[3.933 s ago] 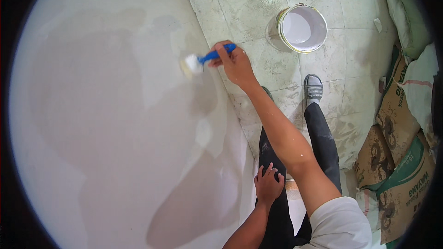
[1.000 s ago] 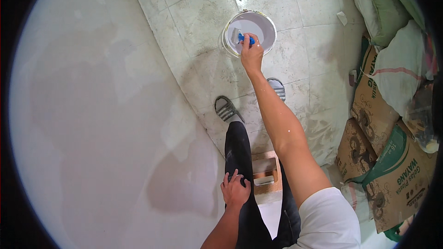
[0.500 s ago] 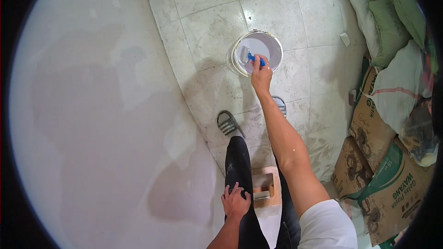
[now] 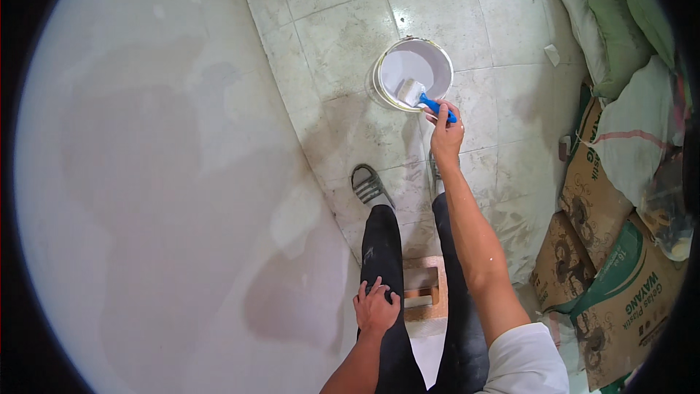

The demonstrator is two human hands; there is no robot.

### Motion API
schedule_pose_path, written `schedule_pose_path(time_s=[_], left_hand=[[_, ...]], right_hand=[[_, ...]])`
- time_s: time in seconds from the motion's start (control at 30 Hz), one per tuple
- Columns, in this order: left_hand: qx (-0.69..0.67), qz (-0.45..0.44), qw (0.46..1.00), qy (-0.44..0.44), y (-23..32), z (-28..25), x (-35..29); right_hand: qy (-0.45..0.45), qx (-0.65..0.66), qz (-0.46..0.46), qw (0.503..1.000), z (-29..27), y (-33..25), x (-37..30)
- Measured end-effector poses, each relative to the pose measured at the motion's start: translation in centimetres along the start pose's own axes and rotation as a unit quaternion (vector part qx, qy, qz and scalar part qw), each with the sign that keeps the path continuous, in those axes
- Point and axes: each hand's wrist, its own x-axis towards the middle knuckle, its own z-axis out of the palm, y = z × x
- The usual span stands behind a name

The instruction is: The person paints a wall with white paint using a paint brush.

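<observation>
My right hand (image 4: pixel 446 135) is closed on the blue handle of a paintbrush (image 4: pixel 436 108). The brush's wide head, coated in pale paint, lies over the near inside edge of a round white bucket (image 4: pixel 378 90). Inside the bucket is pale greyish-white paint (image 4: pixel 417 66); the bucket stands on the tiled floor ahead of my feet. My left hand (image 4: pixel 377 309) rests on my left thigh with its fingers spread, holding nothing.
A pale wall (image 4: pixel 168 197) with damp-looking patches runs along the left. At the right are stacked green and white sacks (image 4: pixel 620 44) and brown cardboard boxes (image 4: pixel 620 306). Between my legs is an orange-brown stool (image 4: pixel 430 311). Tiled floor (image 4: pixel 335 36) surrounds the bucket.
My right hand has drawn the paintbrush back toward me and to the right, lifting its head from the bucket's inside to the near rim. My left hand stays on my thigh.
</observation>
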Motion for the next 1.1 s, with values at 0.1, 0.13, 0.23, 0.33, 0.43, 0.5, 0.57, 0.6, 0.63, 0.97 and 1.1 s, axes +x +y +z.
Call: schedule_pose_path(time_s=[0.1,0.13,0.23,0.33,0.43,0.5,0.57,0.6,0.63,0.97,1.1], left_hand=[[-0.001,0.009,1.000,0.010,-0.4,0.6,-0.3],[0.001,0.006,1.000,0.013,-0.2,0.6,-0.3],[0.005,0.005,1.000,-0.003,-0.3,0.5,-0.4],[-0.005,0.014,1.000,0.004,-0.3,0.2,-0.4],[-0.003,0.006,1.000,0.002,-0.4,-0.4,-0.4],[-0.006,0.003,1.000,-0.002,-0.5,-0.7,-0.4],[-0.013,0.008,1.000,-0.007,-0.5,-0.8,-0.5],[-0.015,0.008,1.000,-0.006,-0.4,-0.9,-0.4],[-0.016,0.010,1.000,-0.010,-0.3,-1.0,-0.4],[-0.061,0.002,0.998,0.011,-0.4,-0.4,-0.8],[-0.089,0.002,0.996,0.016,0.0,0.3,-1.0]], right_hand=[[0.038,0.047,0.059,0.996,-1.3,1.0,0.1],[0.077,0.085,0.102,0.988,-1.8,1.5,0.2],[0.103,0.160,0.118,0.975,-2.7,2.1,0.0],[0.111,0.175,0.143,0.968,-3.3,1.7,-0.7],[0.107,0.150,0.117,0.976,-2.6,0.3,-1.9],[0.082,0.121,0.119,0.982,-2.1,0.2,-2.8],[0.075,0.104,0.113,0.985,-1.9,0.2,-3.2],[0.073,0.104,0.111,0.986,-2.1,0.4,-3.1],[0.092,0.143,0.120,0.978,-2.6,0.3,-2.7],[-0.149,0.097,0.208,0.962,-2.7,-6.6,-10.4],[-0.320,0.008,0.213,0.923,-1.1,-8.4,-14.9]])
